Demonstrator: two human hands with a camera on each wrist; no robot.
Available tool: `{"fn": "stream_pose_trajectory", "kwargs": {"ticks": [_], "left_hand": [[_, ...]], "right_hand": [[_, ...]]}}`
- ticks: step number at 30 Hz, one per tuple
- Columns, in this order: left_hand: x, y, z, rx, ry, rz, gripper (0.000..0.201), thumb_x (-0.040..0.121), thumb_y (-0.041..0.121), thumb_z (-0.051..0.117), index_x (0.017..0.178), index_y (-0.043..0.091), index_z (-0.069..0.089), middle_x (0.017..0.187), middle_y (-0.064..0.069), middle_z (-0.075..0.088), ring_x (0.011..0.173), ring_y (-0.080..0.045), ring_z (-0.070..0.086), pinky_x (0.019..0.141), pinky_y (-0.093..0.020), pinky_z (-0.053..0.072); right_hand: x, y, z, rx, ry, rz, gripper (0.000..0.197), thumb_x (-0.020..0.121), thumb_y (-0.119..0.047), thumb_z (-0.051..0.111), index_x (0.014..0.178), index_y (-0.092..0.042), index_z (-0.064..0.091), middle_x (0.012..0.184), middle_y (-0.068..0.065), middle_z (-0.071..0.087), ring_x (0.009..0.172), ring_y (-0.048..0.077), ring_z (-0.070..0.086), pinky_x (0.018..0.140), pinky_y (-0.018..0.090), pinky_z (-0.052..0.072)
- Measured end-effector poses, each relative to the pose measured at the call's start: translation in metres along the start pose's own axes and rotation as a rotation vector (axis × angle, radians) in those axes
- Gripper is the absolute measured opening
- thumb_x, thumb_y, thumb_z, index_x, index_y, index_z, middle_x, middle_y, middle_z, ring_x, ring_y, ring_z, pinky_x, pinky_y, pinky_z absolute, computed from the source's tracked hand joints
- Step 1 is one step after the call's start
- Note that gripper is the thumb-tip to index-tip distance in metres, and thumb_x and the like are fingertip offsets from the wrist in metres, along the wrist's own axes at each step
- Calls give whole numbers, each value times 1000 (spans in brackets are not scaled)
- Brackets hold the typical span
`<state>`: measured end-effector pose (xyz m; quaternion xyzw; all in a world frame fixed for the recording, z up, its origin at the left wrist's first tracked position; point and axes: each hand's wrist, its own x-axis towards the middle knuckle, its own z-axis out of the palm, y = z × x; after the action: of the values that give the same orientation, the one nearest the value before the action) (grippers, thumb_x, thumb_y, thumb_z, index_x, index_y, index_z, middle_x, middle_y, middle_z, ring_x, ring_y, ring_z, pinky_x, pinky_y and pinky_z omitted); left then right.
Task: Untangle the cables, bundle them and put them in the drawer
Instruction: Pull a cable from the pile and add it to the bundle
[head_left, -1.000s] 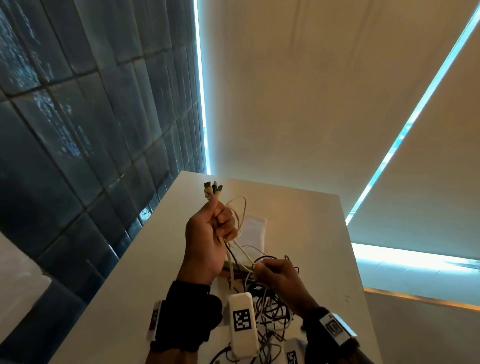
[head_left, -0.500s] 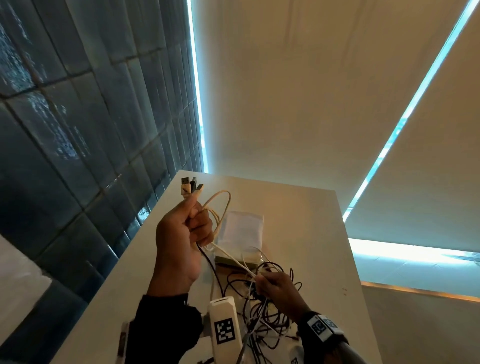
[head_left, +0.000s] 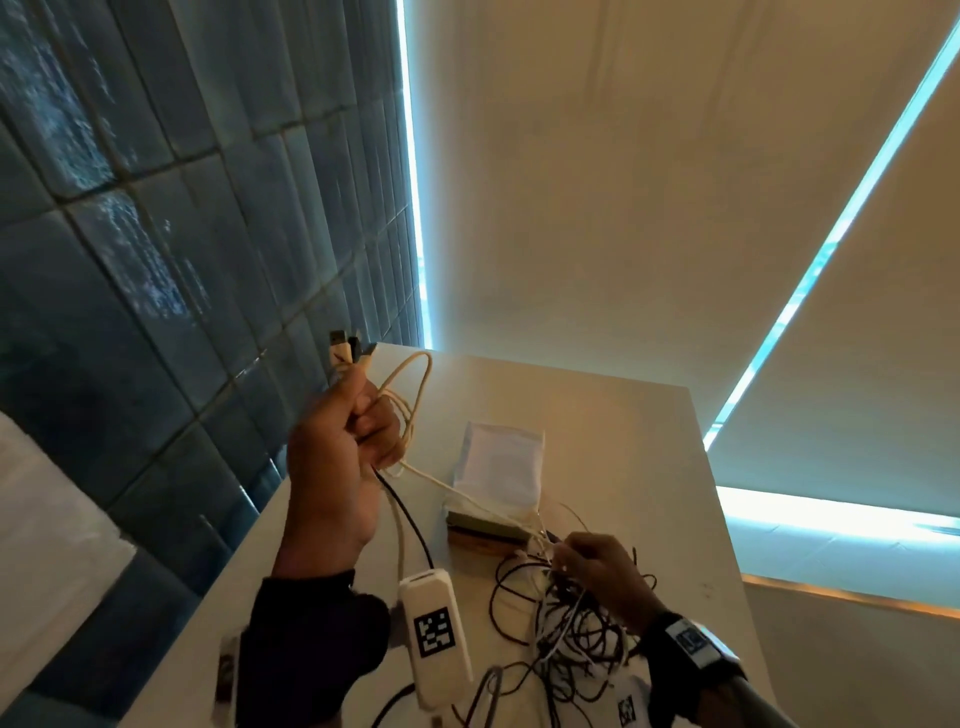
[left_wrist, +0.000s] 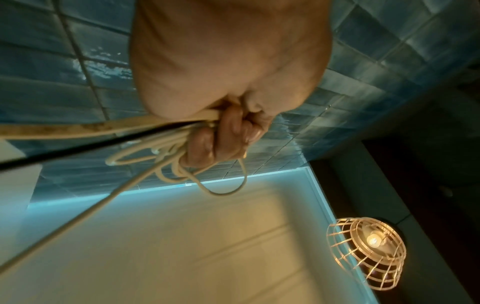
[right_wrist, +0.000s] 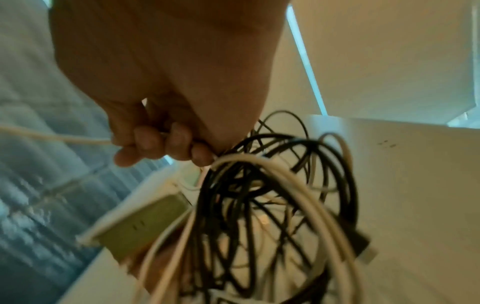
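Note:
My left hand (head_left: 358, 426) is raised over the table's left side and grips several cable ends (head_left: 345, 353), their plugs sticking up past the thumb. White loops (left_wrist: 179, 162) and a black cable (left_wrist: 78, 148) run out of that fist. A taut white cable (head_left: 467, 499) stretches from it down to my right hand (head_left: 576, 558), which pinches it just above the tangle of black and white cables (head_left: 566, 623) lying on the white table (head_left: 623, 457). In the right wrist view the fingers (right_wrist: 155, 144) curl round the white cable (right_wrist: 64, 139), with the tangle (right_wrist: 272, 195) below. No drawer shows.
A white folded cloth or pouch (head_left: 501, 462) lies on a flat green-edged box (head_left: 483, 525) mid-table. A white device with a square code tag (head_left: 434, 629) sits by my left wrist. Blue tiled wall (head_left: 156, 260) runs along the left. A caged lamp (left_wrist: 366, 253) hangs overhead.
My left hand has moved left and away from the right, drawing the white cable taut. My right hand has dropped lower onto the tangle, still pinching the cable.

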<state>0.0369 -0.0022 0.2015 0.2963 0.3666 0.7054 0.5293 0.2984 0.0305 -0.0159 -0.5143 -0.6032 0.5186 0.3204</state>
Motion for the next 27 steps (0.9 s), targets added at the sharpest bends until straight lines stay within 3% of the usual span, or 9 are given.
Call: {"fn": "stream_pose_trajectory", "kwargs": {"ticks": [3,6,10,13,15,17,20,24,27], "left_hand": [[5,-18,4,124,26,-41,41,100,28,41,60,20,34,47,8,31,38,-6,23,38,-19,19],[2,-51,12,289,75,-127,38,101,26,40,64,18,39,52,2,41,42,-10,30,41,-21,22],[1,-91,22,510,91,-260,34,102,26,36,74,12,49,65,-10,63,46,-14,49,45,-25,31],[3,-108,21,485,104,-372,31,102,27,35,96,5,56,81,-13,73,59,-16,60,47,-23,39],[4,-110,22,373,104,-428,33,101,29,37,105,3,57,81,-12,75,65,-19,63,55,-28,46],[2,-106,24,194,97,-473,32,100,30,42,92,3,57,71,-10,71,65,-21,62,66,-35,48],[1,-95,29,-62,95,-454,35,99,28,46,67,14,46,57,-3,49,54,-18,50,71,-37,46],[4,-75,28,-170,39,-357,39,99,27,43,62,18,38,57,0,38,48,-12,32,57,-30,30],[4,-67,26,-120,15,-313,40,99,28,42,60,19,37,55,2,34,44,-9,25,50,-28,22]], "right_hand": [[4,-37,-8,164,180,-23,23,91,-8,61,72,3,68,63,7,59,56,10,53,51,18,44],[8,-67,-5,338,215,-71,22,91,-5,60,71,-2,69,58,4,48,50,9,40,45,17,34],[3,-90,7,429,152,-174,17,89,-3,61,74,-4,69,62,9,42,56,14,34,51,22,28],[-7,-101,14,460,39,-218,13,87,1,61,75,0,67,62,6,49,56,10,41,52,20,35],[-11,-101,18,458,-35,-217,12,86,4,61,76,2,65,60,-1,56,55,7,49,54,19,41],[-15,-97,22,451,-102,-199,9,84,-4,67,79,4,65,64,1,61,58,10,53,57,22,43],[-16,-86,25,433,-153,-137,13,77,-12,72,78,0,68,69,9,60,61,14,50,58,25,39],[-18,-65,26,412,-130,-97,17,82,-23,71,77,-6,71,75,17,59,65,19,50,59,25,41],[-18,-54,28,361,-100,-125,27,89,-33,62,78,-11,74,74,15,55,66,17,45,61,24,38]]}}
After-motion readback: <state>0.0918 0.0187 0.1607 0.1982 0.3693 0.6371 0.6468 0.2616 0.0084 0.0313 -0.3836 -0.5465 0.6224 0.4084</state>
